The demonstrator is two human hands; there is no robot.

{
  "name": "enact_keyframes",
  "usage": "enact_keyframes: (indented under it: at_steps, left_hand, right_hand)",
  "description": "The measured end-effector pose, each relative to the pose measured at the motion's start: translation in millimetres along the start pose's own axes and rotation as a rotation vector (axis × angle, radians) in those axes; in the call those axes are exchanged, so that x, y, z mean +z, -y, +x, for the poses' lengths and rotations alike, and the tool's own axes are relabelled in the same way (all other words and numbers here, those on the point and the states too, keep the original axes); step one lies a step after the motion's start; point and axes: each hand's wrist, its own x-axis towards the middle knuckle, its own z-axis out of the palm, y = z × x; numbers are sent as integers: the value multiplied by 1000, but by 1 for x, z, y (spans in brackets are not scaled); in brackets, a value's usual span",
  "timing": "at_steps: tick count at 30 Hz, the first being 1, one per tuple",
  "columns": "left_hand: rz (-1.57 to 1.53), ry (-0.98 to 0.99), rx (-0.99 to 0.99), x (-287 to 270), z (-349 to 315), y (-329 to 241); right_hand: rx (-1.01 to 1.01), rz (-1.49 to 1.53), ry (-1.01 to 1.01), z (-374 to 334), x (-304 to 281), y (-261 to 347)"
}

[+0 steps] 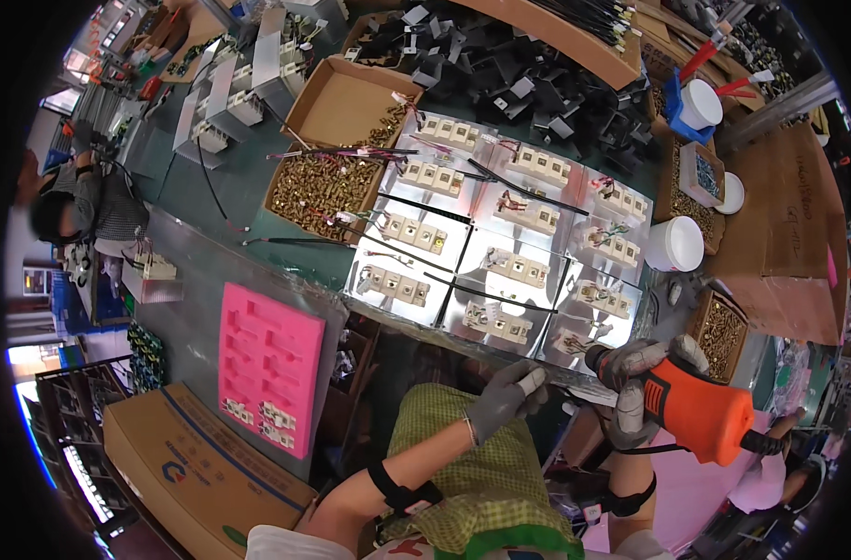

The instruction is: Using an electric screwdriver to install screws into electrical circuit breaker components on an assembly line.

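Observation:
My right hand (633, 413), in a grey glove, grips an orange power screwdriver (710, 415). The tool's dark nose points left toward the near right corner of a group of shiny metal plates (453, 299). My left hand (502, 405), gloved too, is held in front of the table edge, above my lap. Its fingers are curled together, and whatever they may pinch is too small to make out. Cream terminal blocks (516, 267) with short wires sit on the plates in rows. Several black cables (495, 291) lie across them.
Left of the plates is a cardboard box of brass screws (323, 191). Black brackets (528, 79) pile up behind. White tubs (675, 245) and a small screw box (719, 331) stand right. A pink foam tray (268, 359) lies at left; people work at both sides.

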Motion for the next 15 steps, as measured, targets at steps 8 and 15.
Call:
enact_keyframes:
  at_steps: [8,15]
  left_hand:
    - [-82,-50,19,-1,1,-2]
    - [-115,-38,10,-9,3,2]
  right_hand:
    - [208,-39,-43,-1,9,0]
    - [52,35,-61,-14,5,-19]
